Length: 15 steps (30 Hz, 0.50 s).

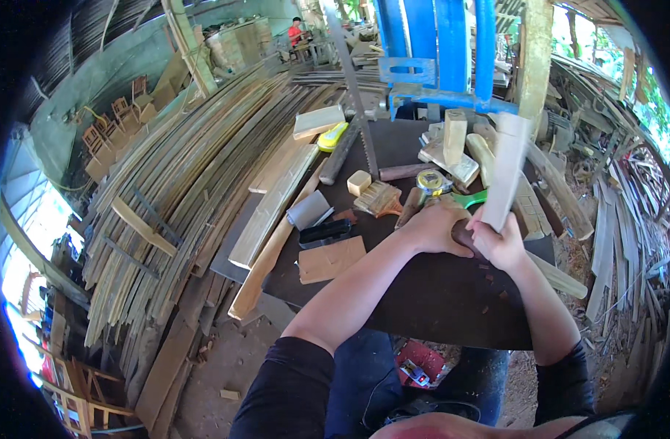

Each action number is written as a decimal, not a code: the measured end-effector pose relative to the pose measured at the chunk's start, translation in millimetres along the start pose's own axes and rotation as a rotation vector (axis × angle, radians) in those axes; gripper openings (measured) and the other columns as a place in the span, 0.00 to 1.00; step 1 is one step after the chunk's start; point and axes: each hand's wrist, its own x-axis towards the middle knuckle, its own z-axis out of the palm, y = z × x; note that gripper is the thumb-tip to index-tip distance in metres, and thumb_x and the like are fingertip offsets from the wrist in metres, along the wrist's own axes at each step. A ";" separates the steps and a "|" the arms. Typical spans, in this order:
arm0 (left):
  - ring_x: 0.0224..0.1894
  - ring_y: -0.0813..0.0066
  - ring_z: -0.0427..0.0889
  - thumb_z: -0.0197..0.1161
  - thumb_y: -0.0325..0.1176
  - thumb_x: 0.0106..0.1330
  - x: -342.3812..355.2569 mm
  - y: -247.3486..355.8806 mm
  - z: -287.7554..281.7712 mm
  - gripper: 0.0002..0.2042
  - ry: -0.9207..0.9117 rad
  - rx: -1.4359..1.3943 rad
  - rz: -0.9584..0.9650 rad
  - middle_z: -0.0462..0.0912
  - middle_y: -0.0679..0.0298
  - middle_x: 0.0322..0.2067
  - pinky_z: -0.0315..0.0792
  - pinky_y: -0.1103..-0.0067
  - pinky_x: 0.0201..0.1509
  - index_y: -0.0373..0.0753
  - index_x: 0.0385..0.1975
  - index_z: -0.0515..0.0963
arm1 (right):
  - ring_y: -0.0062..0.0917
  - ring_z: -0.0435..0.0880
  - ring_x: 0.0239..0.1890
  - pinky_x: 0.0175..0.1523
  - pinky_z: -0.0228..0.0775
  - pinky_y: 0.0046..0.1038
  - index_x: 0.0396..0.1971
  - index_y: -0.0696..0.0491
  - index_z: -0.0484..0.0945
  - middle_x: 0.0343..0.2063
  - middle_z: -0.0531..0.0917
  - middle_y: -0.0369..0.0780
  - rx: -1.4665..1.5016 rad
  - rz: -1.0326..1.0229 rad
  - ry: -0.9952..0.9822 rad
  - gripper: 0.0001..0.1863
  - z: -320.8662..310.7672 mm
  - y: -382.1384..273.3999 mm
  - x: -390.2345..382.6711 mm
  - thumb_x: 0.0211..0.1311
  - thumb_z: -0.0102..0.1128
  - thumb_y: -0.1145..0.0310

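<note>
My right hand [499, 243] is closed around the lower end of a pale flat wooden piece [507, 164], which stands up and tilts slightly right. Just left of it, my left hand [439, 227] curls over the dark tabletop [423, 296], thumb toward the right hand. Something brown shows beside that thumb, mostly hidden by the fingers. Beyond the left hand lie a yellow tape measure [431, 181], a wide brush [379, 198] and a green-handled thing [472, 198]. A small wooden block [359, 181] sits behind the brush.
A long toothed blade [354, 95] rises from the table before a blue machine [433, 44]. Boards [275, 212] and a brown flat piece [331, 260] lie on the left. Long planks [181, 183] are stacked beyond. A person in red [296, 33] sits far back.
</note>
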 end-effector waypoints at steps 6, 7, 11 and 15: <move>0.57 0.49 0.84 0.83 0.53 0.50 4.0 3.4 -3.5 0.34 -0.004 -0.012 0.001 0.86 0.49 0.49 0.75 0.62 0.64 0.37 0.52 0.83 | 0.22 0.85 0.37 0.44 0.77 0.29 0.38 0.58 0.84 0.33 0.85 0.39 -0.112 -0.176 0.098 0.05 3.1 -2.0 -1.1 0.66 0.60 0.79; 0.59 0.49 0.83 0.83 0.50 0.51 3.1 2.3 -3.5 0.34 -0.021 -0.031 -0.016 0.87 0.48 0.51 0.74 0.62 0.66 0.37 0.55 0.83 | 0.23 0.85 0.38 0.45 0.77 0.30 0.38 0.57 0.84 0.33 0.85 0.39 -0.091 -0.126 0.092 0.05 2.4 -4.6 -0.8 0.66 0.60 0.79; 0.61 0.50 0.83 0.84 0.47 0.53 2.7 5.7 -5.5 0.34 -0.042 -0.038 -0.024 0.87 0.49 0.53 0.73 0.63 0.68 0.37 0.57 0.82 | 0.24 0.85 0.41 0.48 0.76 0.30 0.39 0.56 0.84 0.36 0.85 0.37 -0.086 -0.139 0.077 0.05 -3.2 -4.1 1.7 0.67 0.62 0.77; 0.62 0.51 0.83 0.84 0.47 0.52 1.7 10.7 -5.7 0.35 -0.027 -0.011 -0.036 0.87 0.49 0.54 0.73 0.63 0.68 0.36 0.58 0.81 | 0.22 0.84 0.42 0.50 0.76 0.29 0.40 0.56 0.84 0.37 0.85 0.36 -0.066 -0.114 0.077 0.05 -3.7 -4.4 2.0 0.67 0.64 0.76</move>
